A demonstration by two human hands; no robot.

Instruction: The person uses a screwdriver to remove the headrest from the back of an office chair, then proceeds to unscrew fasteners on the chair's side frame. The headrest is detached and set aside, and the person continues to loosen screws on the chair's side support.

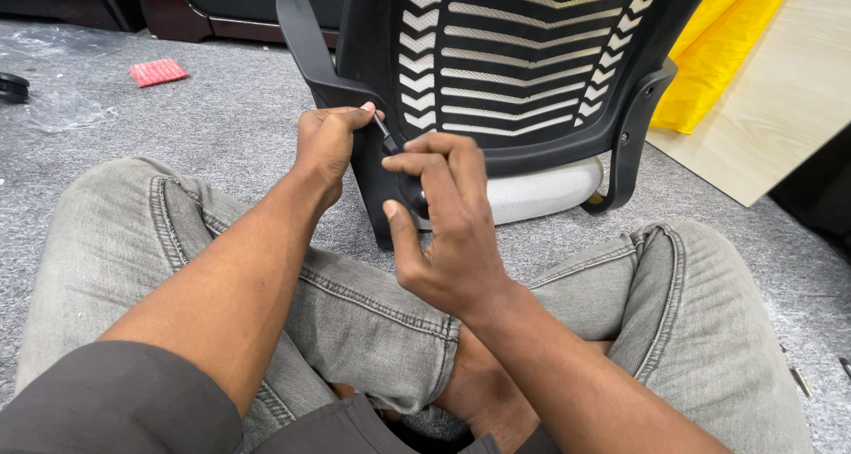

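The right hand [448, 215] pinches its fingertips together around the lower end of a thin dark key [386, 139], thumb stretched down beside a round black fitting at the chair frame [372, 166]. The left hand [326, 144] is closed around the frame's edge just beside it, index finger touching the key's upper end. The key slants between the 2 hands, against the black plastic upright of the chair back [523, 64].

That back is hard, matte plastic with curved horizontal slats and chevron cut-outs, pale mesh showing through. Below it sits a rounded white mesh cushion [545, 192]. An armrest [306, 42] juts up to the left.

Both forearms rest over crossed legs in grey jeans [355, 303]. Grey carpet [222, 108] lies beneath, with a red packet [159, 71], yellow fabric [718, 50] and a pale wood board [780, 99] well apart.
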